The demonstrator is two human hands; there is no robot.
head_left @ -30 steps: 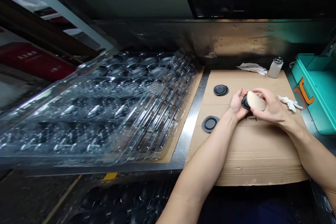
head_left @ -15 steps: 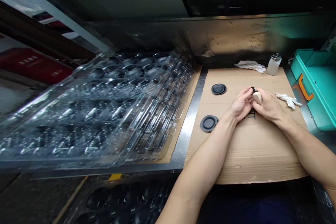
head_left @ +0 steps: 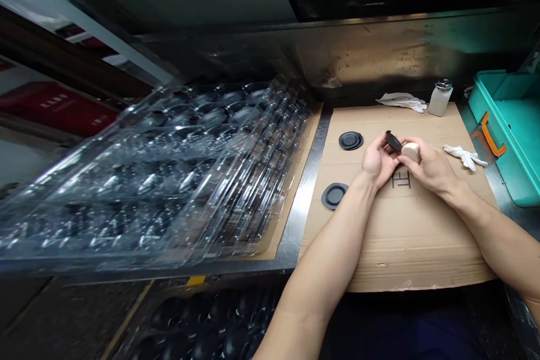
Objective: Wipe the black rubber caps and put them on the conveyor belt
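My left hand [head_left: 378, 162] is closed on a round black disc-shaped part [head_left: 394, 141], held tilted above the cardboard sheet [head_left: 405, 236]. Beside it, my right hand [head_left: 432, 166] grips a small pale beige block [head_left: 410, 151], whose kind I cannot make out. The block is right against the disc's edge or very close to it. Two groups of similar black discs lie on the cardboard left of my hands: an overlapping pair [head_left: 350, 140] farther back and another disc [head_left: 334, 196] nearer, partly behind my left forearm.
Stacked clear plastic trays [head_left: 169, 180] with black round parts fill the left side. A pump bottle [head_left: 440, 99] and a white glove [head_left: 401, 102] lie at the back; another glove [head_left: 464, 156] is right of my hands. A teal bin [head_left: 517, 163] with an orange handle stands far right.
My left hand has moved slightly left and the black disc has turned, so its broad face now shows. The beige block has shifted in my right hand. The view has moved slightly.
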